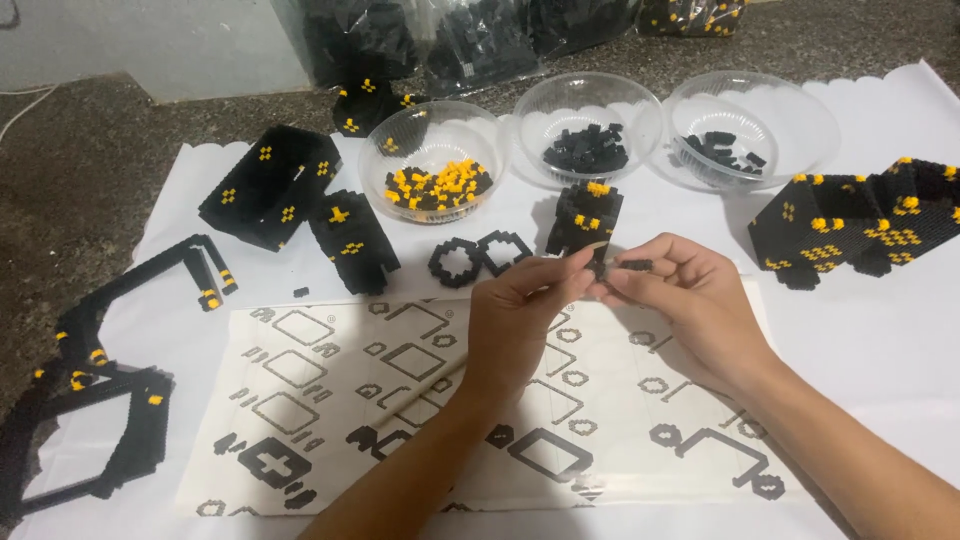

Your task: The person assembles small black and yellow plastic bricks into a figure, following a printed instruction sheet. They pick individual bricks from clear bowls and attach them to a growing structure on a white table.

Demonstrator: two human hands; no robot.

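Single view, worn at head height, tilted steeply down and forward over a white table cover (880, 360). Close in: forearms entering from the bottom edge, left hand (520, 310) and right hand (690, 295) near frame centre. Three clear bowls (590, 100) along the far side, grey wall (150, 40) topmost.
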